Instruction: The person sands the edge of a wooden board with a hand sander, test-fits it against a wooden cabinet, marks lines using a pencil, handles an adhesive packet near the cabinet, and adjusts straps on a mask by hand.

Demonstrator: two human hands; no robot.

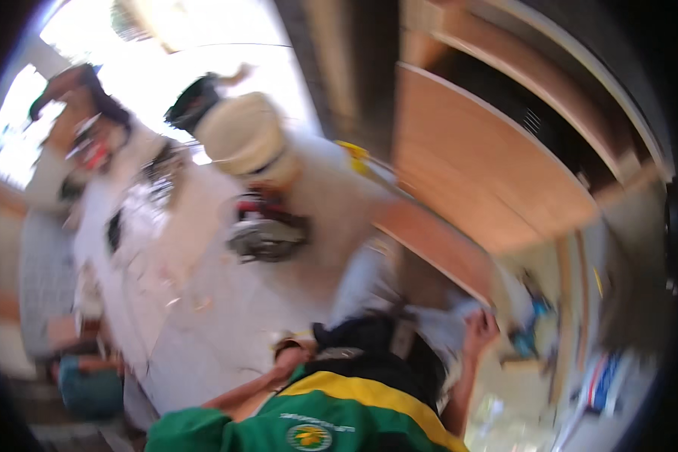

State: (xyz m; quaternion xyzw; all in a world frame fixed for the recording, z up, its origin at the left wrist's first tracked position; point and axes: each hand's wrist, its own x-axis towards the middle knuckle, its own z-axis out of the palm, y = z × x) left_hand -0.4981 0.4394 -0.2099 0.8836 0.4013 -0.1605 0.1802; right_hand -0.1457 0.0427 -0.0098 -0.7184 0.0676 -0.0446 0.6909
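Observation:
The whole picture is smeared by motion. My left hand point(300, 351) is low in front of my waist, with a dark band at the wrist. Its fingers are too blurred to read, and a small pale, yellowish shape is beside them. My right hand point(481, 331) is raised at my right side with curled fingers. It is just below the near end of a narrow reddish-brown board point(441, 248); whether they touch I cannot tell. Anything inside that hand is hidden. A dark pouch or belt point(361, 339) is at my waist.
A power tool point(267, 233), grey and red, rests on the pale surface ahead, near a cream bucket point(245, 135). Large wooden panels point(482, 158) stand at the right. A teal stool-like object point(90, 388) is at lower left, and blurred clutter point(158, 177) lies farther left.

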